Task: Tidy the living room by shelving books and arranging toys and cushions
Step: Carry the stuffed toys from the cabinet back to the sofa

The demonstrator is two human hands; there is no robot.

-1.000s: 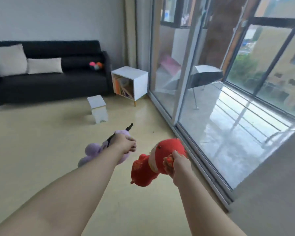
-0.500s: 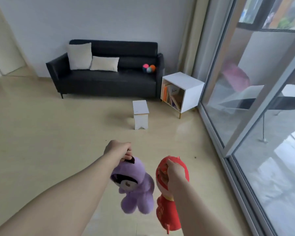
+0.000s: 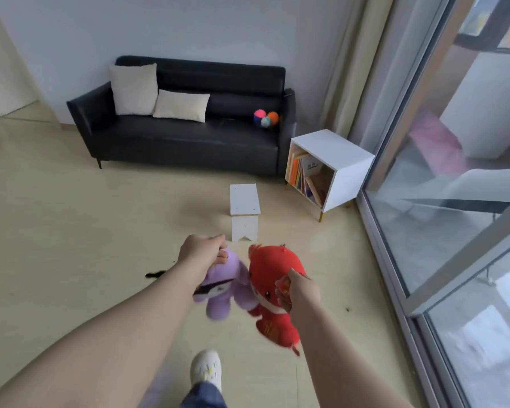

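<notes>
My left hand (image 3: 202,249) grips a purple plush toy (image 3: 223,287) by its top, and the toy hangs below the hand. My right hand (image 3: 298,291) grips a red plush toy (image 3: 270,267) at its side; the two toys touch each other in front of me. Ahead stands a black sofa (image 3: 186,139) with two cream cushions (image 3: 134,89) (image 3: 180,105) at its left and a cluster of coloured balls (image 3: 265,117) at its right end. A white cube shelf (image 3: 336,156) beside the sofa holds several books (image 3: 302,175).
A small white stool (image 3: 244,201) stands on the floor between me and the sofa. Glass sliding doors (image 3: 442,184) and a curtain (image 3: 362,69) run along the right. A dark object (image 3: 156,274) lies on the floor by my left arm. My white shoe (image 3: 205,369) is below.
The view has come closer to the sofa and shelf. Both toys have swung as I carry them, and the red one now hangs higher beside the purple one. My shoe has come into view.
</notes>
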